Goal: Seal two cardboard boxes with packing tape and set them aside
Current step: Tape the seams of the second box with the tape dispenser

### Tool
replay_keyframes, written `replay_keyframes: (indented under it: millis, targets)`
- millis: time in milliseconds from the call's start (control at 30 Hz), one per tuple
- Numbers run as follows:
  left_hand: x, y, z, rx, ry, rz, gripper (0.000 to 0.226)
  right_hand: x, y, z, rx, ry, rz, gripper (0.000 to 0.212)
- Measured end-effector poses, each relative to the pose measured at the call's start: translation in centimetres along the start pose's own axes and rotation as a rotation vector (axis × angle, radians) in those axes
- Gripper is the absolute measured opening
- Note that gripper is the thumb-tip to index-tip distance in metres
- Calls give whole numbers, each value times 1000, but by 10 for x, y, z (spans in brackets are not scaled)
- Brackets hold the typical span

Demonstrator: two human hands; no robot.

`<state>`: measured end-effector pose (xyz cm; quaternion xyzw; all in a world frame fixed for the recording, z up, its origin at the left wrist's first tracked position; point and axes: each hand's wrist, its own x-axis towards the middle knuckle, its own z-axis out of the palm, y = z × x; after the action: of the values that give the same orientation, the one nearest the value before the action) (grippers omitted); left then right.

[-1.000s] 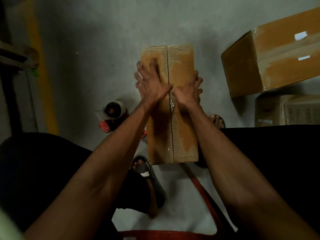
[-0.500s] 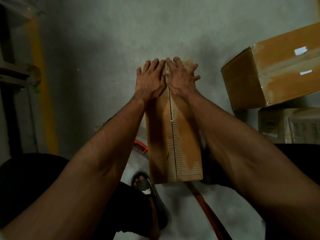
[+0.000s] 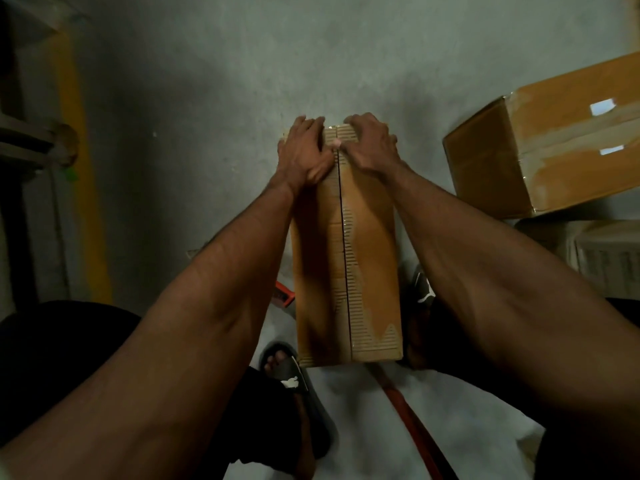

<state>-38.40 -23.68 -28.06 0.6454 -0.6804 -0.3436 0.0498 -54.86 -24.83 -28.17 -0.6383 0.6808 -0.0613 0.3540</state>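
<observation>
Compared with half a second ago: left hand [image 3: 304, 150] and right hand [image 3: 370, 147] slid to the far edge of the long brown cardboard box [image 3: 346, 265], fingers now curling over that end, thumbs meeting at the centre seam. Each grip wrapped round the box's far edge. Top flaps closed, shiny clear tape along the seam, surface patchy with torn paper exposing corrugation. On the grey concrete floor [image 3: 207, 98] between the feet, long axis running near to far. To the far right, a larger taped brown carton [image 3: 554, 157], well apart.
</observation>
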Motion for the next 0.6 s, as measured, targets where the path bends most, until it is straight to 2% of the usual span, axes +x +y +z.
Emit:
replay_keyframes:
  millis: [67,167,267,400,600]
  targets:
    - [6,-8,-2,-24,-36,23,79,1,3,-2,-38,-44,-24,70]
    - [3,-13,-8,69,-104,67,74,-6,10,-4,-133,-120,-83,67]
    - [-26,-19,2,163,-61,61,72,-33,23,8,-95,-68,-96,67]
    - [-81,-28,23,36,3,78,74,-95,28,35,-92,-21,-33,66]
    - [-174,-15,49,-142,-9,-71,66,-182,20,54,-75,8,90,70]
